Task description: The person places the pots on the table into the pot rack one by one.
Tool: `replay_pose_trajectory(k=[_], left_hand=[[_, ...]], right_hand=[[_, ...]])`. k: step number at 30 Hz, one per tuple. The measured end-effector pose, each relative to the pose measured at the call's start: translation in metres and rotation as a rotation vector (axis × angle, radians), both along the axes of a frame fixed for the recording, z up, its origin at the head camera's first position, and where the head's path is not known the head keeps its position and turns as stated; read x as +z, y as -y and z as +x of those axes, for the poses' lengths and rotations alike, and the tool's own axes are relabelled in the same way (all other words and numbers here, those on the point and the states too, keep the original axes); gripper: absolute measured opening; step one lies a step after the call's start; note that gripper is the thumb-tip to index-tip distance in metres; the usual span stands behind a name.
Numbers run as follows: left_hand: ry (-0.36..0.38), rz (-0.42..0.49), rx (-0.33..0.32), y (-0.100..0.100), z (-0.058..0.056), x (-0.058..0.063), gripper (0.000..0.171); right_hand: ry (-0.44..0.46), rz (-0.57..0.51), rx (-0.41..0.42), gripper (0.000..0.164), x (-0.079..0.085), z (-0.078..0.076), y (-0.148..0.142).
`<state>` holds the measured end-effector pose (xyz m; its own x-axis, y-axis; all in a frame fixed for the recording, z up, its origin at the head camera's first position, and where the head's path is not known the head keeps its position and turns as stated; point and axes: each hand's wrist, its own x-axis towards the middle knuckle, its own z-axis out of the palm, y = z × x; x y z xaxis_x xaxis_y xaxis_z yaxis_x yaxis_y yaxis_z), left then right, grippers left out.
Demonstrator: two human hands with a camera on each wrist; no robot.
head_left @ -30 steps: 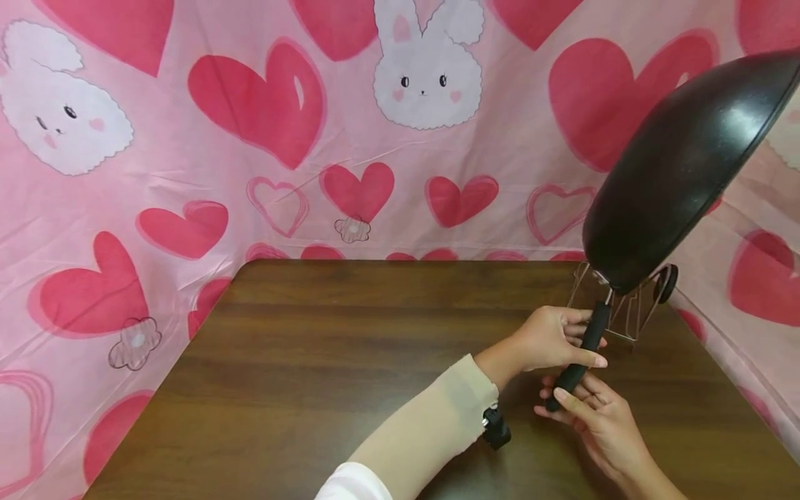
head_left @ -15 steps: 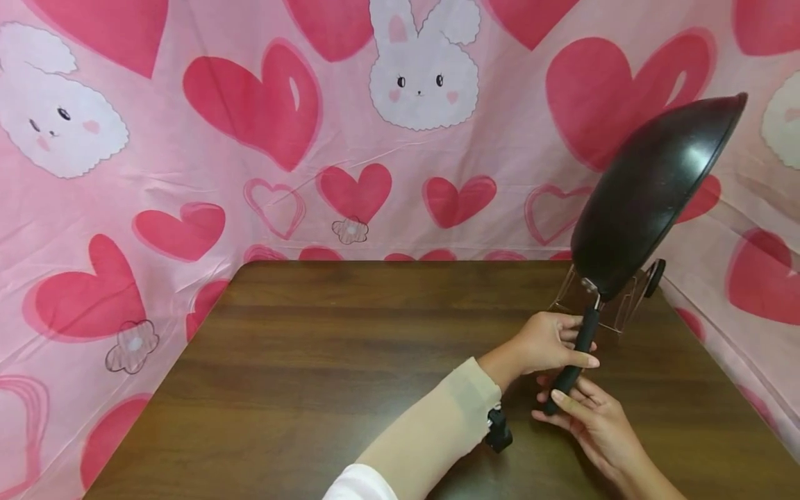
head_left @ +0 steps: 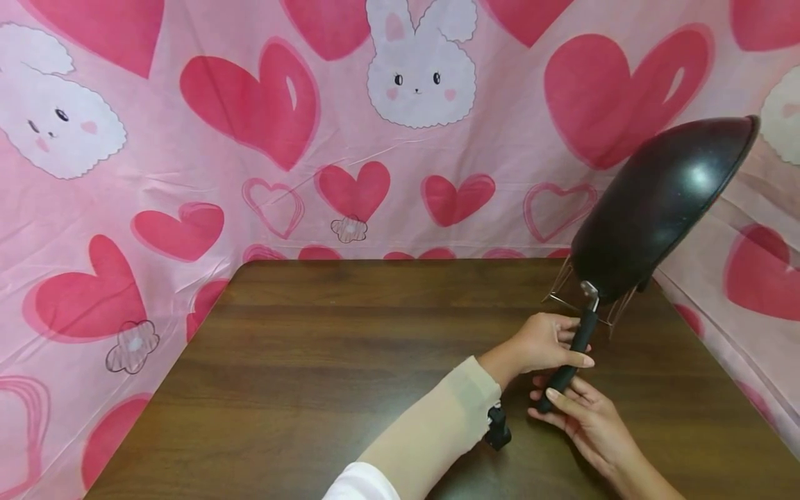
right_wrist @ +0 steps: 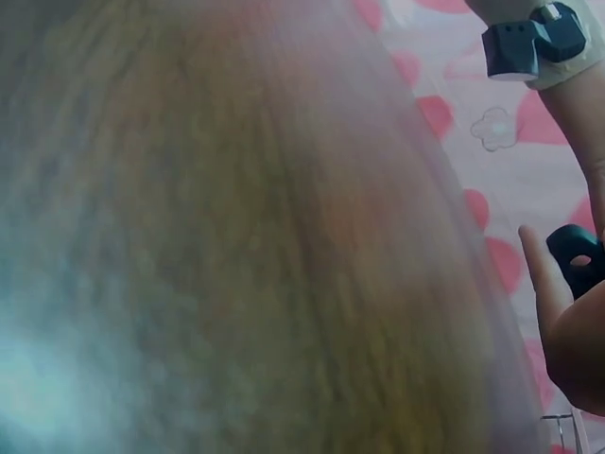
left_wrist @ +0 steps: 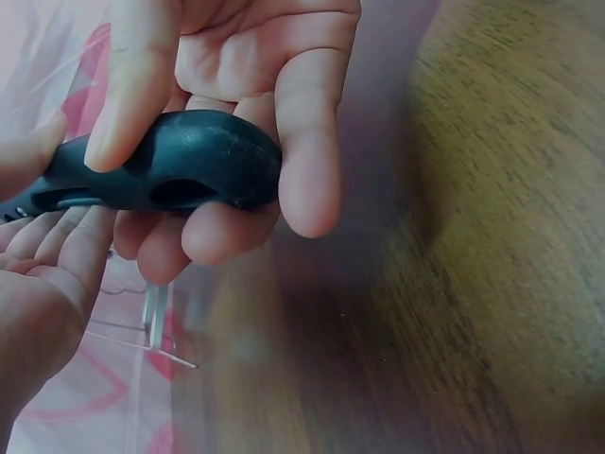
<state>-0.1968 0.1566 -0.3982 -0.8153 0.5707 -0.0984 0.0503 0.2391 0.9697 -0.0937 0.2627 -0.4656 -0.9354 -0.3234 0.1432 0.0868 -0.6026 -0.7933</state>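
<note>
A dark wok (head_left: 656, 201) is held up tilted in the head view, its rounded outside facing me and its rim toward the upper right. My left hand (head_left: 546, 340) grips the upper part of the black handle (head_left: 570, 361), thumb across the front. Lower down, my right hand (head_left: 590, 420) holds the handle's end between thumb and fingers. The left wrist view shows the holed handle end (left_wrist: 203, 161) lying across the right hand's fingers (left_wrist: 312, 170). Behind the wok's base, a thin wire rack (head_left: 556, 288) is partly hidden.
The brown wooden table (head_left: 325, 368) spreads out beneath the hands. A pink cloth (head_left: 462, 146) with hearts and rabbits hangs around its back and sides. A small black device (head_left: 498, 427) is strapped to the left wrist.
The wok has come down and left, its whole rim now in view. It then tips further right and covers the rack's black round part. The rack has shifted slightly left; both hands keep their hold.
</note>
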Motion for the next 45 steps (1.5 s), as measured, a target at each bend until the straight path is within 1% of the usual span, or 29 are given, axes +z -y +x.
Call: replay_pose_trajectory(k=[4,6,9,11,13,15,18,21,23,24,25,28,30,32,34,37,39,42,44,45], left_hand=[[-0.011,-0.036,-0.003,-0.001,-0.001,-0.005,0.055],[0.011,-0.043,-0.007,-0.001,-0.002,-0.008,0.054],[0.063,-0.026,-0.016,-0.001,-0.003,-0.012,0.054],[0.071,-0.033,-0.021,0.000,-0.004,-0.012,0.055],[0.052,-0.054,-0.031,0.000,-0.005,-0.013,0.055],[0.010,-0.093,-0.047,0.000,-0.006,-0.012,0.056],[-0.047,-0.156,-0.054,0.002,-0.007,-0.011,0.057],[-0.120,-0.216,-0.049,0.004,-0.007,-0.011,0.059],[-0.183,-0.265,-0.044,0.006,-0.007,-0.011,0.060],[-0.218,-0.289,-0.047,0.007,-0.007,-0.011,0.061],[-0.254,-0.314,-0.053,0.008,-0.007,-0.012,0.061],[-0.334,-0.373,-0.070,0.011,-0.008,-0.014,0.059],[-0.367,-0.398,-0.086,0.013,-0.008,-0.015,0.058],[-0.366,-0.405,-0.090,0.015,-0.008,-0.017,0.055],[-0.370,-0.414,-0.086,0.017,-0.009,-0.018,0.054],[-0.364,-0.415,-0.070,0.017,-0.010,-0.020,0.049],[-0.364,-0.412,-0.053,0.017,-0.010,-0.022,0.045],[-0.354,-0.390,-0.042,0.018,-0.009,-0.026,0.041],[-0.329,-0.348,-0.042,0.021,-0.008,-0.030,0.040],[-0.318,-0.328,-0.045,0.024,-0.008,-0.031,0.039]], right_hand=[[0.038,-0.003,-0.005,0.036,-0.001,0.000,0.003],[0.064,-0.029,0.008,0.036,-0.002,0.001,0.005],[0.094,-0.049,0.025,0.037,-0.002,0.002,0.007],[0.111,-0.044,0.026,0.036,-0.001,0.001,0.007],[0.123,-0.031,0.018,0.035,-0.001,0.000,0.007],[0.131,-0.020,0.011,0.034,0.000,-0.001,0.007],[0.137,-0.005,-0.001,0.034,0.000,-0.001,0.007],[0.135,0.076,-0.057,0.031,-0.001,0.000,0.007],[0.153,0.183,-0.130,0.027,-0.001,-0.001,0.008],[0.170,0.250,-0.176,0.028,0.000,-0.001,0.009],[0.191,0.317,-0.214,0.033,0.001,-0.002,0.009],[0.278,0.494,-0.310,0.056,0.004,-0.007,0.010],[0.321,0.576,-0.335,0.064,0.006,-0.010,0.010],[0.350,0.638,-0.347,0.064,0.008,-0.013,0.010],[0.360,0.686,-0.356,0.062,0.011,-0.016,0.011],[0.361,0.741,-0.389,0.060,0.015,-0.019,0.012],[0.357,0.756,-0.403,0.061,0.017,-0.020,0.011],[0.353,0.767,-0.415,0.063,0.020,-0.021,0.007],[0.333,0.785,-0.402,0.064,0.022,-0.022,0.003],[0.315,0.813,-0.395,0.064,0.024,-0.023,0.001]])
